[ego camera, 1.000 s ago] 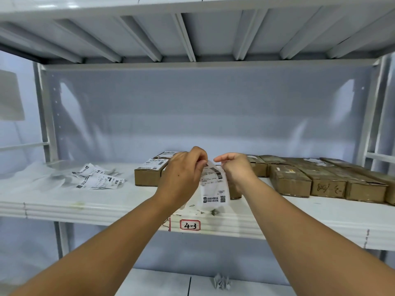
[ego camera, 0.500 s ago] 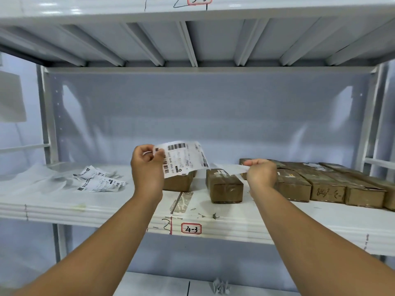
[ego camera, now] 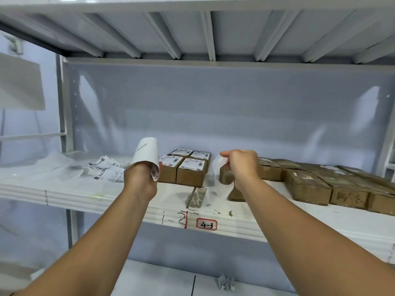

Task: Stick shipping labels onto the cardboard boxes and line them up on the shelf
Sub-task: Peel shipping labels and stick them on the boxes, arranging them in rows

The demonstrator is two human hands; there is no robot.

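Four small, white-labelled brown cardboard boxes point(ego camera: 188, 170) sat in a square block on the white metal shelf point(ego camera: 85, 195), between the two hands. The left hand point(ego camera: 140, 182) curled its fingers round a shipping label point(ego camera: 146, 153) bent into an arch, just left of them. The right hand point(ego camera: 241, 165) pinched a thin, translucent backing sheet point(ego camera: 221, 186) hanging limp before a row of plain boxes point(ego camera: 307, 184). Crumpled printed sheets point(ego camera: 109, 170) lay further left.
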